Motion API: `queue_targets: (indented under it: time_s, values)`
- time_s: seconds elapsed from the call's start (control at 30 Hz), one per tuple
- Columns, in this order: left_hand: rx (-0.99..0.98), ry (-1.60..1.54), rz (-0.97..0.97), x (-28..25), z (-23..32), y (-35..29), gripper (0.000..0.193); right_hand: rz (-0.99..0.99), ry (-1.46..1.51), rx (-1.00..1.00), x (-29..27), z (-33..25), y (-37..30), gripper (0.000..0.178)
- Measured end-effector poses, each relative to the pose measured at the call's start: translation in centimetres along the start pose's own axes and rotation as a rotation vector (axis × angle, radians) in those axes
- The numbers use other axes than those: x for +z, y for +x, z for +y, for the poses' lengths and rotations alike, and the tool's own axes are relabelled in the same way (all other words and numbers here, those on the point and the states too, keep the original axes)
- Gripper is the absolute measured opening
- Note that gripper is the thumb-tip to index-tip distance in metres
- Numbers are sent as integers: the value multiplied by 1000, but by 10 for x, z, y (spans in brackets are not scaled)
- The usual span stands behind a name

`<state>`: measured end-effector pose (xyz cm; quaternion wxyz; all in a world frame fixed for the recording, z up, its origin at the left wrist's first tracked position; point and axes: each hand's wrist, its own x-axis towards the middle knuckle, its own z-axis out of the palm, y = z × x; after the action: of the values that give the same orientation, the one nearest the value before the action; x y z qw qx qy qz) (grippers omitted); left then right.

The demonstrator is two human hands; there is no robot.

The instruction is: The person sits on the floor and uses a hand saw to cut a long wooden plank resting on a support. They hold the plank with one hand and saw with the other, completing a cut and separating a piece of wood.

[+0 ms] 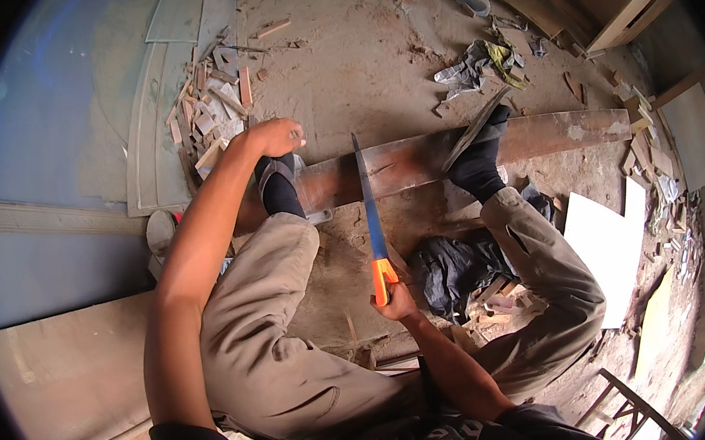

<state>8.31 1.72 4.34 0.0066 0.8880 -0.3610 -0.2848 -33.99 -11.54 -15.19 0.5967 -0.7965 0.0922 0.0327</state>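
Observation:
My right hand [396, 301] is wrapped round the orange handle of a handsaw [375, 226]. Its long blue blade points away from me, and the far part lies across a worn brown wooden plank [414, 158]. The plank runs left to right beneath my two feet. My left foot [280, 184] in a dark sock is on its left part; my right foot [477, 155], in a dark sock and sandal, presses it further right. My left hand [280, 135] is just beyond my left foot, its fingers curled in with nothing seen in them.
Wood offcuts [213, 106] are heaped at the far left beside a large bluish panel [46, 163]. Crumpled black plastic [453, 270] lies near my right leg. A white sheet [598, 249] and more scraps are on the right. Torn wrappers [473, 67] litter the dirt floor.

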Motion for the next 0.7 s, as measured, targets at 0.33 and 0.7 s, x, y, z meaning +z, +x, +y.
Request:
queue_targets:
  time_s: [0.33,0.7]
  values:
    - [35,-49,46,0,-3,-7,36,-283,123,185,30,-94,20,28]
    - [57,177,15,23,24,-14,39,-143,405,323,-225,-223,11,34]
